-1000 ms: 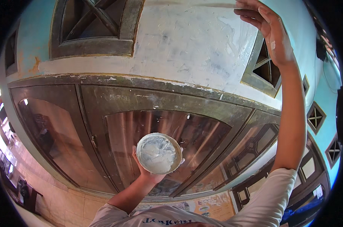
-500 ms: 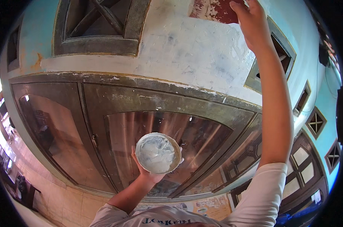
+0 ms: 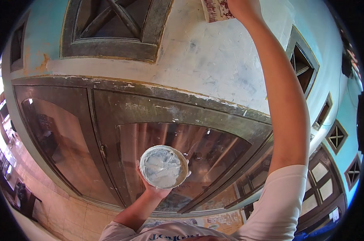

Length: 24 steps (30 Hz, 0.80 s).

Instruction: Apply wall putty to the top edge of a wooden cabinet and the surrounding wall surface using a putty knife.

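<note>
My left hand (image 3: 154,185) grips a round tub (image 3: 163,166) of white paste from beneath and the side, low in front of me. My right hand (image 3: 246,9) is raised at the top edge, closed on a wide, flat scraper (image 3: 217,11) smeared with maroon and white. The scraper is against or just before the white-patched wall (image 3: 206,60) above the door frame; whether it touches is unclear. My right fingertips are partly out of frame.
A dark wooden door (image 3: 180,108) with glazed panels spans the middle below the wall. Crossed-bar vents (image 3: 122,18) sit in the wall. At left are the tiled floor (image 3: 81,213) and dark furniture (image 3: 25,201); another paneled door (image 3: 322,180) stands at right.
My raised right hand has moved leftward across the wall, bringing the scraper's stained face into view. The tub in my left hand has shifted slightly left and down in the picture.
</note>
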Motion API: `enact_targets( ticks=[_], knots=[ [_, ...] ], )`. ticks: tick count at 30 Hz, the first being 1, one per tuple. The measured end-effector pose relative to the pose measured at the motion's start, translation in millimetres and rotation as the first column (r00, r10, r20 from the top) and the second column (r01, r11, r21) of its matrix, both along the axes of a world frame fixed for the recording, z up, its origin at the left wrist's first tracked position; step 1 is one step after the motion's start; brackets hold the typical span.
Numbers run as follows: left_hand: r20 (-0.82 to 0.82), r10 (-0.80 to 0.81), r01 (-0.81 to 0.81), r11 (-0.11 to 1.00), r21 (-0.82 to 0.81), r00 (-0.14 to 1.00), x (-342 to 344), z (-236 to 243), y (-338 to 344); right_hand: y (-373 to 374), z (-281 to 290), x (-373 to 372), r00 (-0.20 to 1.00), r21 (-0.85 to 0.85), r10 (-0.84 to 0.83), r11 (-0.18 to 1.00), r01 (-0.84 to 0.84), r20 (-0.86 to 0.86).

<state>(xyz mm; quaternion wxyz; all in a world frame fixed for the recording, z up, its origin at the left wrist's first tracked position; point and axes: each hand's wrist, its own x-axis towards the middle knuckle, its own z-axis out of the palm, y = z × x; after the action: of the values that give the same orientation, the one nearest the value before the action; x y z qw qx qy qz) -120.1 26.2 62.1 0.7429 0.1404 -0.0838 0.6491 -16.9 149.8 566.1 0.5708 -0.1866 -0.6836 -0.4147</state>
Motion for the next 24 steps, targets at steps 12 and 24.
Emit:
enact_targets(
  ticks=[12, 24],
  knots=[
    [0.006, -0.030, 0.030, 0.999, 0.014, 1.000, -10.2, 4.7, -5.3, -3.6, 5.6, -27.1, 0.990, -0.072, -0.105, 0.993, 0.098, -0.089],
    [-0.031, -0.043, 0.047, 0.989, 0.144, 0.999, -15.8, 21.6, -16.0, -12.1, 15.8, -28.0, 0.965, -0.084, -0.183, 0.982, 0.170, -0.188]
  ],
)
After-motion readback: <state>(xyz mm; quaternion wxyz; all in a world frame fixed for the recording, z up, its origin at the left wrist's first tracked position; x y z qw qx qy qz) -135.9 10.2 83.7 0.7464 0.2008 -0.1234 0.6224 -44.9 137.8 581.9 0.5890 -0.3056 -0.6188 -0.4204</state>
